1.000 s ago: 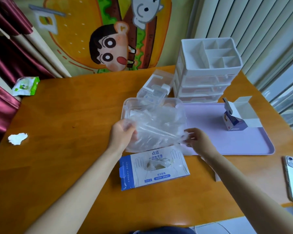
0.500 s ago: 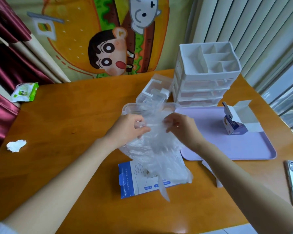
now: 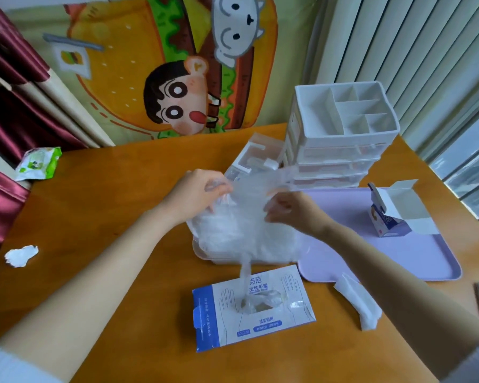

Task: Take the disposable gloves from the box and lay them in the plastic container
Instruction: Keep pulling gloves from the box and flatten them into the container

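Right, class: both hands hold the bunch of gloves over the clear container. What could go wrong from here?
1. One strand of the gloves seems to trail into the glove box opening, so lifting could drag more out or shift the box.
2. The bunch, held by the left hand and right hand, looks wider than the container, so edges may spill onto the table.

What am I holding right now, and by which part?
The bundle of clear gloves, by its upper edge: left hand pinching the left end, right hand the right end.
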{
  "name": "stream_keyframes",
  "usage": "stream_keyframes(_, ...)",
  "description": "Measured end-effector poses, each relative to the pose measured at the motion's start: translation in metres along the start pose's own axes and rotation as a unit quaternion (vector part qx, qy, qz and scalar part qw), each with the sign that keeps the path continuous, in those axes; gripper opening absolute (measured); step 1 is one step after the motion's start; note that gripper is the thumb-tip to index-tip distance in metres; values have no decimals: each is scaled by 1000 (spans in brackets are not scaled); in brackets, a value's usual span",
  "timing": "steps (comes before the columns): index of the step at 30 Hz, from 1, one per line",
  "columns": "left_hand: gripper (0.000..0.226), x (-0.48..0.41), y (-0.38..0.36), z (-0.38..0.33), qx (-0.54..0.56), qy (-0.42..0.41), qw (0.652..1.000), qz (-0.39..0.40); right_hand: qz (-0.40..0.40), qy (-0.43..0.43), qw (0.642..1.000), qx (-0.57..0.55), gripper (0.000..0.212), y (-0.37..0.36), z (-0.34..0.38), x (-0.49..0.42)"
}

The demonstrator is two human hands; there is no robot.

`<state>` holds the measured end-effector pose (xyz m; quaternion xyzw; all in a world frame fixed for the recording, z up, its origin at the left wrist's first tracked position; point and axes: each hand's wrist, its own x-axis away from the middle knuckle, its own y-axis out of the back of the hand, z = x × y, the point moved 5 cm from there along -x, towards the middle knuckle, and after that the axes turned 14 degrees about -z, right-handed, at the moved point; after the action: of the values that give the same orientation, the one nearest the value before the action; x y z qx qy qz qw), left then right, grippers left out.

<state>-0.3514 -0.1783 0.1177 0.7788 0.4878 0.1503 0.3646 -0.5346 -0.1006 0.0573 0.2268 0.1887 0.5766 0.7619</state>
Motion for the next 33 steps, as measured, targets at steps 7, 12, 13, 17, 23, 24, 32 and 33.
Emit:
stream_keyframes(7,4,-11,41,-36,141,-111,971,-157,-291,147,945,-3,7,66,42,-26)
stream_keyframes(12,7,15,11,-16,-34,-286,955,-75,-191,317,919,139,20,50,30,-14)
stream_keyframes(13,5,18,0,-5,-77,-303,949,-44,-145,336,916,164,24,41,22,-11)
stream_keyframes(17,13,27,-42,30,-221,-325,916,77,2,361,900,245,26,-4,-10,-3)
stream_keyframes(23,27,19,-89,58,-391,-265,850,231,134,258,888,355,36,-56,-47,-11)
stream_keyframes(24,32,18,-96,62,-412,-255,838,251,154,236,888,364,37,-61,-50,-11)
stream_keyframes(32,40,1,-107,54,-375,-156,905,124,68,155,959,225,24,-48,-23,-18)
stream_keyframes(33,42,0,-110,53,-368,-147,912,104,14,180,961,208,22,-48,-17,-20)
